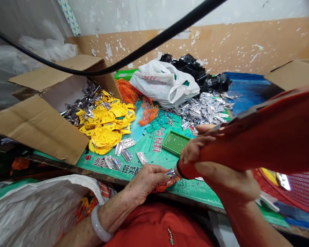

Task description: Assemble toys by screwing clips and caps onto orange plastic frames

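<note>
My left hand (150, 180) pinches an orange plastic part (164, 185) with a shiny metallic piece on it, at the table's front edge. My right hand (221, 171) is wrapped round a large red tool (247, 140) that slants in from the right. The tool's narrow tip meets the orange part beside my left fingertips. Just beyond the tip is a green perforated tray (176, 142). Several loose silvery pieces (141, 157) lie on the green sheet to the left of it.
Yellow parts (105, 120) spill from an open cardboard box (41, 127) at left. Behind are a white bag (164, 84), black parts (190, 68) and a silvery pile (206, 109). A red basket (298, 188) stands right. A black cable (144, 46) crosses above; a sack (41, 212) is lower left.
</note>
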{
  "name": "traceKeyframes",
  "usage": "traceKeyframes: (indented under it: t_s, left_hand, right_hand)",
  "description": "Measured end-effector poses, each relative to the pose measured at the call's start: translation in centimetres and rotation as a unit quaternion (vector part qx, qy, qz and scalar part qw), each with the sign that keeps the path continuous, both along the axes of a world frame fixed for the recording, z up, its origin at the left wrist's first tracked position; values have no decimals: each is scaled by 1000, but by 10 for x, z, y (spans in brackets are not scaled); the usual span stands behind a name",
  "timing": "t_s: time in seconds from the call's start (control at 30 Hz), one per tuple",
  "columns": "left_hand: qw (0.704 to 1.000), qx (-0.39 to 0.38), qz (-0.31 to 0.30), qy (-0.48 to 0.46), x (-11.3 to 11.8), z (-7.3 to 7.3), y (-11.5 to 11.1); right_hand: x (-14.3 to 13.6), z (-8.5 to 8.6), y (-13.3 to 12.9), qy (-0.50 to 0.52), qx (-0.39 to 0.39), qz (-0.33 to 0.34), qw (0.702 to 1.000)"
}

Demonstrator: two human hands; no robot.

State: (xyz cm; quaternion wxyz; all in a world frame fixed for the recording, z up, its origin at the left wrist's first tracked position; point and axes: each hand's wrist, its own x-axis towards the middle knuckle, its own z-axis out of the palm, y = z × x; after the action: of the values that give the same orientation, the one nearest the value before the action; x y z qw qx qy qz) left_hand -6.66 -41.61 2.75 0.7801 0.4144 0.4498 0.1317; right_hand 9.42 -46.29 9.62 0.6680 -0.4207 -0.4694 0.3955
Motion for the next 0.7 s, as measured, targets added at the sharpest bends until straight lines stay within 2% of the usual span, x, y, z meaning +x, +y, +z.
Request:
traceKeyframes:
  t_s: [0.17,0.3,0.7]
  left_hand:
    - [1000,19,-16,16,0,2,-1]
    - [999,26,-16,24,1,3,-2]
    - [999,24,-8,24,0,-1,-1]
  right_hand:
    - [7,2,-3,52,21,-1,998]
    - [8,0,-2,49,5,-13,999]
    - [2,-4,2,14,-24,9,1000]
